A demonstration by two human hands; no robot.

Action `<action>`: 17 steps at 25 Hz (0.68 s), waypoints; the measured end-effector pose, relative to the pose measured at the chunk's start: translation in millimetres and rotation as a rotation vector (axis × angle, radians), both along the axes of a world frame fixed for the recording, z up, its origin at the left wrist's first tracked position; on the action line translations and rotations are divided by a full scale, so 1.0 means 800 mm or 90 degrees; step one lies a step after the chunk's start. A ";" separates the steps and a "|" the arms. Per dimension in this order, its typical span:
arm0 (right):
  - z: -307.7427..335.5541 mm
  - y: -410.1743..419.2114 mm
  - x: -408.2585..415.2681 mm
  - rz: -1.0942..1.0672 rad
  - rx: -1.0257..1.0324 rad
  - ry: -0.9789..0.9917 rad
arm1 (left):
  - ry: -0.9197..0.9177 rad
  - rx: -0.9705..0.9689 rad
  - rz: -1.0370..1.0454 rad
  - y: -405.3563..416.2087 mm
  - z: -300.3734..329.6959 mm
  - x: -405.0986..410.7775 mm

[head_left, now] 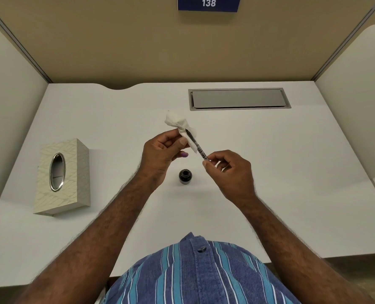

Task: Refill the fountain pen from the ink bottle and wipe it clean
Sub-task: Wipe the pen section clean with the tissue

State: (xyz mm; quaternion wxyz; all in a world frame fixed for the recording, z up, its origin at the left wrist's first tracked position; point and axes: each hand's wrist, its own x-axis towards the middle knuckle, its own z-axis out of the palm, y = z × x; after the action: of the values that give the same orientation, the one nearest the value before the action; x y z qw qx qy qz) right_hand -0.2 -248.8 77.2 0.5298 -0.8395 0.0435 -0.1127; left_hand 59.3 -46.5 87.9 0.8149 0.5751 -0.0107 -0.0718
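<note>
My right hand [229,172] pinches the back end of a slim fountain pen [199,149], which slants up and to the left above the desk. My left hand [162,153] holds a crumpled white tissue [180,123] wrapped around the pen's front part; the dark nib end pokes out of the tissue. One fingertip of my left hand carries a purple ink stain. A small dark ink bottle [185,176] stands uncapped on the white desk [270,194], just below and between both hands.
A beige tissue box [62,176] with an oval opening sits at the left of the desk. A grey metal cable flap [239,99] is set into the desk at the back right. Tan partition walls enclose the desk on three sides.
</note>
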 end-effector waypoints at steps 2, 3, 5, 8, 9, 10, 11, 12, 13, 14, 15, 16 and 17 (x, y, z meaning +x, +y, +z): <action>0.002 0.001 -0.001 0.006 -0.021 -0.020 | 0.001 -0.003 0.000 -0.001 0.000 0.001; 0.003 0.002 0.000 0.009 -0.030 -0.029 | 0.002 -0.004 -0.003 -0.002 0.000 0.001; 0.004 0.003 0.000 0.011 -0.051 -0.047 | 0.005 -0.002 -0.010 -0.004 0.000 0.003; 0.006 0.005 0.000 0.011 -0.089 -0.068 | 0.014 -0.011 -0.009 -0.006 0.001 0.005; 0.006 0.005 0.000 0.009 -0.099 -0.074 | 0.019 -0.022 -0.009 -0.006 0.002 0.005; 0.007 0.005 0.000 0.006 -0.108 -0.079 | 0.025 -0.036 -0.010 -0.006 0.004 0.005; 0.008 0.006 0.000 0.003 -0.111 -0.085 | 0.029 -0.051 -0.015 -0.006 0.005 0.005; 0.009 0.006 0.000 0.000 -0.108 -0.090 | 0.033 -0.065 -0.020 -0.005 0.006 0.005; 0.010 0.006 0.000 -0.003 -0.100 -0.094 | 0.037 -0.077 -0.026 -0.005 0.006 0.006; 0.011 0.006 0.000 -0.006 -0.089 -0.096 | 0.039 -0.087 -0.032 -0.004 0.006 0.006; 0.012 0.005 0.000 -0.009 -0.076 -0.098 | 0.042 -0.097 -0.037 -0.003 0.006 0.006; 0.013 0.005 -0.001 -0.012 -0.065 -0.099 | 0.045 -0.104 -0.041 -0.003 0.006 0.006; 0.014 0.004 -0.001 -0.016 -0.057 -0.101 | 0.049 -0.109 -0.045 -0.002 0.006 0.006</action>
State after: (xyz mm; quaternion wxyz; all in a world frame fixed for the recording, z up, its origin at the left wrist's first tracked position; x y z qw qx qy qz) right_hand -0.7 -245.5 88.2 0.4918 -0.8503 0.0069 -0.1871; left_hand 63.7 -48.0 92.9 0.8580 0.4991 -0.0059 -0.1214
